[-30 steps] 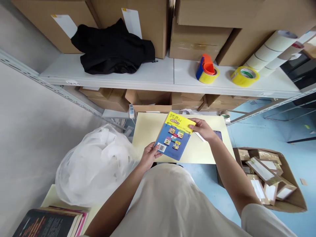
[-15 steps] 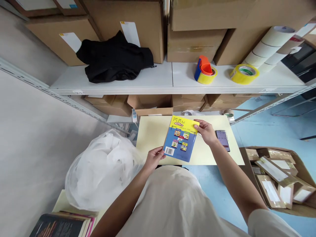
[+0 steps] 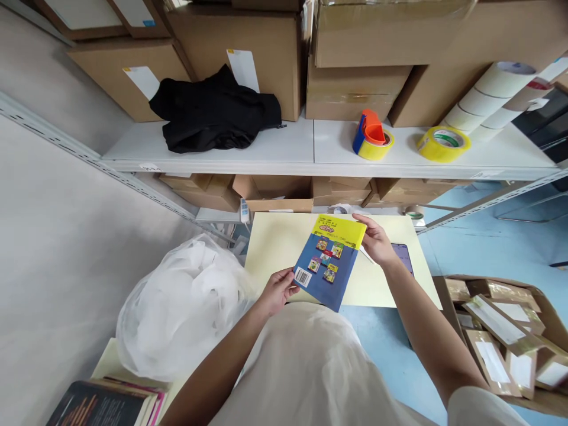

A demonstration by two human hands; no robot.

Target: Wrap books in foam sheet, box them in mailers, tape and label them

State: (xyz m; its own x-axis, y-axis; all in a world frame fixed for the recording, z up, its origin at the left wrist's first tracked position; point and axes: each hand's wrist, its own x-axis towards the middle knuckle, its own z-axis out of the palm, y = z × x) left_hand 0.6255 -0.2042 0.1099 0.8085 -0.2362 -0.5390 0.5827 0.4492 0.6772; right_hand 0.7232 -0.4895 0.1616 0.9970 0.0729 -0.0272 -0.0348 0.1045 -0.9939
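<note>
Since half a second ago the book (image 3: pixel 327 263) has tipped, its lower edge now overlapping the white shirt (image 3: pixel 310 361) in view, and the right thumb no longer shows on its cover. The book is held up over the front edge of the pale yellow bench (image 3: pixel 275 236), its blue-and-yellow side with the barcode facing up. The left hand (image 3: pixel 277 291) has its fingers clamped on the lower left corner, thumb on top. The right hand (image 3: pixel 375 238) touches the upper right corner with bent fingers; part of them is hidden, so I cannot tell whether they pinch it. A phone (image 3: pixel 403 255) lies on the bench beside the right forearm, partly covered by it. A bundle of white wrapping (image 3: pixel 177 307) sits to the left, near a stack of books (image 3: pixel 106 405). On the right, an open carton (image 3: pixel 552 310) holds small taped boxes (image 3: pixel 497 319).
</note>
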